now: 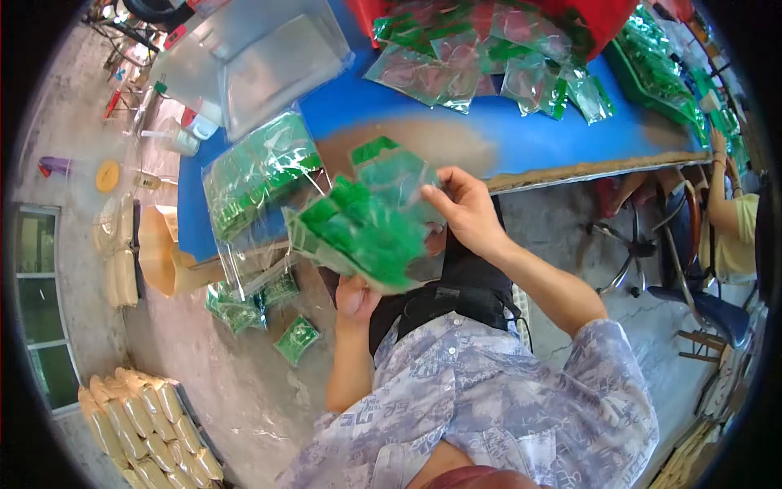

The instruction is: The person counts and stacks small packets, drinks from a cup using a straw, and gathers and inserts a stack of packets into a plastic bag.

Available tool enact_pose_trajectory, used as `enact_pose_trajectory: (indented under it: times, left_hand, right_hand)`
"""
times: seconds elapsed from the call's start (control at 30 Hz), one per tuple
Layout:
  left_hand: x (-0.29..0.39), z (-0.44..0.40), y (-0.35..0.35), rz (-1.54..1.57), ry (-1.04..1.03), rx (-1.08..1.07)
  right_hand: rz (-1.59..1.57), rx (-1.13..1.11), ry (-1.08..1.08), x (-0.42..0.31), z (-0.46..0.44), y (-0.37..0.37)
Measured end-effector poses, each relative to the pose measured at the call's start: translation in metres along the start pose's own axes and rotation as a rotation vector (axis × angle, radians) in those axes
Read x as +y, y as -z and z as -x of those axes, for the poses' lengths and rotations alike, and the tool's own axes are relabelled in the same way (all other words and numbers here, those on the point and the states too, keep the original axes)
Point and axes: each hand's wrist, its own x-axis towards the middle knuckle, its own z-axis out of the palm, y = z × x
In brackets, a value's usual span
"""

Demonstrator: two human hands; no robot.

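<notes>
Several clear plastic packets with green cards (366, 232) are fanned out in a bunch over my lap, partly blurred. My left hand (357, 299) is closed on the lower edge of this bunch, its fingertips hidden beneath it. With thumb and fingers, my right hand (466, 205) pinches the side of a clear packet with a green top (395, 173), which overlaps the bunch. Left of my hands, a large clear bag filled with green-card packets (265, 175) lies at the table's edge, its open end hanging over.
The blue table (391, 130) has a worn front edge. Loose packets (456, 69) lie below a red container (603, 24); a green tray (652, 69) stands right. Filled packs (297, 338) lie on the floor. Another person (733, 220) sits at right near chairs (700, 301).
</notes>
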Motion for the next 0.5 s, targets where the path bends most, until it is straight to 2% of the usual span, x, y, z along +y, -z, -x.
enact_pose_trajectory:
  times: [0.03, 0.1, 0.13, 0.2, 0.27, 0.4, 0.5]
  left_hand:
    - [0.0, -0.003, 0.001, -0.01, 0.012, 0.014]
    - [-0.001, -0.009, 0.001, -0.029, 0.043, 0.036]
    - [-0.002, -0.011, -0.002, -0.053, 0.047, -0.005]
    - [0.001, -0.011, -0.006, -0.085, 0.083, 0.0]
    - [-0.001, -0.011, -0.006, -0.101, 0.114, 0.017]
    - [-0.006, -0.008, -0.003, -0.075, 0.157, 0.066]
    - [-0.004, -0.007, -0.016, -0.074, 0.138, 0.108]
  right_hand:
    - [-0.165, -0.021, -0.088, -0.006, 0.002, 0.0]
    - [-0.177, -0.147, -0.058, -0.01, 0.014, -0.003]
    - [-0.144, -0.142, 0.087, 0.005, 0.011, -0.004]
    - [-0.072, -0.164, 0.142, 0.007, 0.008, -0.002]
    - [0.005, -0.225, -0.036, -0.007, 0.007, 0.011]
    - [0.095, -0.26, -0.166, -0.01, -0.006, 0.007]
    - [0.322, -0.348, 0.012, -0.015, -0.053, 0.024]
